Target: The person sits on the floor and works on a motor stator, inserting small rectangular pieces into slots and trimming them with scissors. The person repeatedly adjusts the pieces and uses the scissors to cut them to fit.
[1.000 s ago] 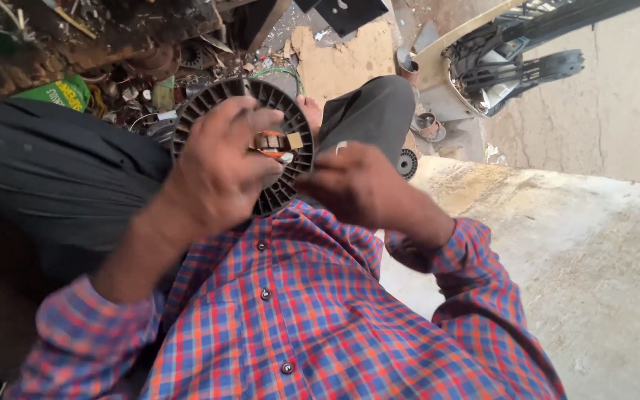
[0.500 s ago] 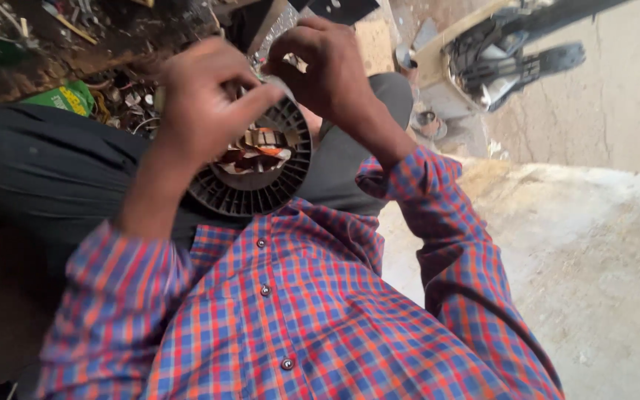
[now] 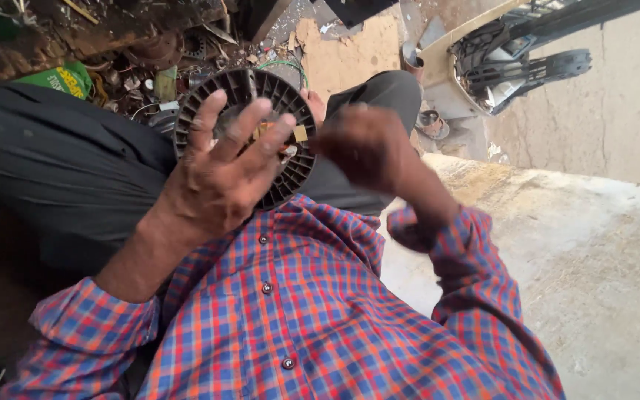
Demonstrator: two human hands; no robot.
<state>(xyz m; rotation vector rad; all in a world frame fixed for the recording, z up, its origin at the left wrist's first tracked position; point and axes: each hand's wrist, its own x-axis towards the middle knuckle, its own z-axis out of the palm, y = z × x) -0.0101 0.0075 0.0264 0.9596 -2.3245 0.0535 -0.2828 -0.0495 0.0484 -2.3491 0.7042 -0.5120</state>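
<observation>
In front of the checked shirt (image 3: 312,326), seen from the head camera, the person holds a round black finned motor part (image 3: 246,137) up over the lap. The left hand (image 3: 220,174) lies across its face with the fingers (image 3: 242,130) spread, pressing the disc from the near side, while the right hand (image 3: 368,144) sits just beside its right rim, curled loosely toward the copper-coloured centre (image 3: 279,137). To do this step well, it seems best that the left hand keep the disc steady and turned toward the light, with the spread fingers clear of the middle, so that the right hand can work on the small parts there without the disc rocking; a firm grip at the rim looks safer than pressure on the thin fins, which may snap. Much is hard to make out. The right hand is blurred, so one cannot tell whether it pinches anything or only hovers with fingertips drawn together. The left palm covers most of the disc's centre, and the small tan and red pieces peeping out cannot be named with certainty. Beyond the dark trousers (image 3: 53,163), the heap of scrap (image 3: 135,44) on the ground is a jumble, and the pale machine (image 3: 498,59) at upper right is cut off by the frame edge.
</observation>
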